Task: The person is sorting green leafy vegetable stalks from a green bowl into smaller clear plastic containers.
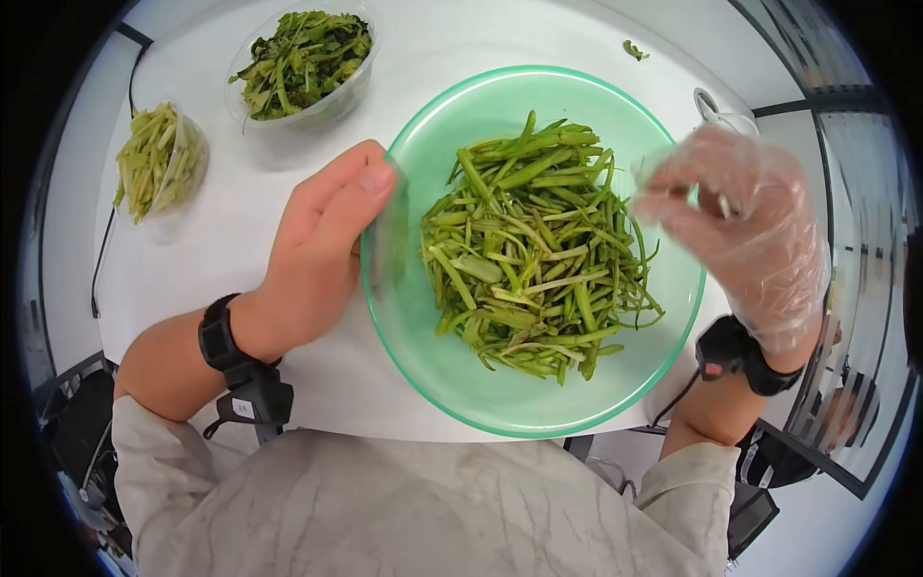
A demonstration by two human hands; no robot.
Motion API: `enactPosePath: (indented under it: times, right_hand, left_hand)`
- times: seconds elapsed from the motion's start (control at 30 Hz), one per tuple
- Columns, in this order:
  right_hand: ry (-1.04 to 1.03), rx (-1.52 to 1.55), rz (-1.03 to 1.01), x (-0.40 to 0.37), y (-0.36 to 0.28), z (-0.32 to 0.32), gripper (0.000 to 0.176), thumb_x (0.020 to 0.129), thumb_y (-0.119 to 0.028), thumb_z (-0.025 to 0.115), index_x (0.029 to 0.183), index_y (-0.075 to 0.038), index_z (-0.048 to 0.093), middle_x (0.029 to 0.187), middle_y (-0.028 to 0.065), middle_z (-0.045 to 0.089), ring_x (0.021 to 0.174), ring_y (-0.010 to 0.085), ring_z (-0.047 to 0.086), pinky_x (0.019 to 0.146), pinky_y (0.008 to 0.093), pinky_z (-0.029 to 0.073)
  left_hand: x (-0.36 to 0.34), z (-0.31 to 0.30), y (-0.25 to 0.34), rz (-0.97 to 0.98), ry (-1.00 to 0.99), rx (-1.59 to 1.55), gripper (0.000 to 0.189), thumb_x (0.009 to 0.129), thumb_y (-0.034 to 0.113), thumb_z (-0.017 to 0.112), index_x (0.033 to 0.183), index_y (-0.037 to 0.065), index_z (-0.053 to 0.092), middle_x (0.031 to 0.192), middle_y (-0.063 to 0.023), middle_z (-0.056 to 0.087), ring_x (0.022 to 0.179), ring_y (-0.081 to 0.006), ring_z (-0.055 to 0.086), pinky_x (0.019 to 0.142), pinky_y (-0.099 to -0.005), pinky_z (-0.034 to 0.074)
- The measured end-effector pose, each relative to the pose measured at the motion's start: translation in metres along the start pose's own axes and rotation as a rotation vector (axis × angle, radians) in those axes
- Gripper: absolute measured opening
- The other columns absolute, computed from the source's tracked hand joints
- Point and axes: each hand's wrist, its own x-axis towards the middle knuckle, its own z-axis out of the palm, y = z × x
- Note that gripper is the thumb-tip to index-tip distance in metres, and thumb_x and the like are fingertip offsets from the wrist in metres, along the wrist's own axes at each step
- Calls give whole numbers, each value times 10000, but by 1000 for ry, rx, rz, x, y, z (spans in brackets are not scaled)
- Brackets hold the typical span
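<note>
A large pale green bowl point(538, 409) holds a heap of cut green stems point(538, 250). My left hand point(322, 240), bare, grips the bowl's left rim, with the thumb on top and the other fingers mostly hidden. Above the right rim is my right hand point(740, 207) in a clear plastic glove. Its fingers are curled together and blurred, so anything between them is too unclear to name.
On the white table point(231, 202), a clear tub of leafy greens point(303, 62) stands at the upper left. Farther left, a smaller clear container holds pale stems point(149, 162). A leaf scrap point(635, 50) lies at the upper right, near a white object point(726, 115).
</note>
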Motion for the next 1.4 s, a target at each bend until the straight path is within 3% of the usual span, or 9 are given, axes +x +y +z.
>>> enactPosePath:
  times: [0.2,0.33,0.5,0.6,0.8,0.9,1.0,1.13,1.4]
  right_hand:
    - [-105,-43,-194,-1,11,20,171,740,-3,847,876,-40,749,765,55,654,598,131,586,533,305,415]
    - [-148,234,-15,-5,7,-6,162,764,61,806,868,-32,723,828,24,705,651,89,581,557,264,417]
    - [-15,476,129,1,1,-5,139,881,68,719,1009,14,715,950,78,716,776,129,657,673,279,539]
    - [85,719,78,19,0,25,140,897,46,710,1033,11,711,959,105,727,737,132,675,618,253,518]
    - [34,765,216,28,3,30,247,910,20,696,1150,-11,746,1127,125,774,795,71,686,532,202,452]
    - [59,711,135,28,-9,34,345,889,31,713,1223,-37,759,1166,85,780,802,56,662,551,192,438]
    - [220,404,-19,26,2,37,397,883,42,727,1255,-86,774,1121,34,777,775,47,619,613,187,437]
    - [364,53,-35,17,-5,19,276,884,41,759,1127,-88,782,1039,0,733,785,45,583,686,223,422]
    - [315,125,49,16,0,23,196,934,37,722,1113,-27,769,1063,8,763,827,71,629,698,223,449]
  left_hand:
    - [-1,1,2,-2,-8,-14,260,1126,305,529,971,100,565,882,71,480,832,-29,411,739,-226,350]
    - [-1,1,-1,18,4,14,271,1131,320,523,967,107,563,865,83,471,804,-18,394,708,-222,337]
    - [0,1,-1,-1,17,44,299,1136,349,514,941,125,544,805,107,445,712,5,344,611,-207,283]
    - [0,0,-2,3,18,60,300,1139,352,505,943,128,545,780,100,458,668,6,368,570,-205,301]
    - [0,2,-1,3,27,99,312,1142,362,491,944,127,543,742,81,494,603,0,423,519,-203,352]
    - [0,1,-1,0,19,101,313,1142,363,490,944,126,541,737,78,500,595,-2,433,511,-203,358]
    - [0,0,-1,10,5,102,313,1142,361,490,942,125,540,734,77,500,593,-3,436,510,-203,358]
    - [-1,0,-1,3,3,92,318,1142,359,489,934,123,536,731,76,498,594,-4,438,513,-204,360]
    - [0,0,-2,21,15,119,322,1141,363,490,934,122,542,734,82,489,603,-1,422,525,-203,354]
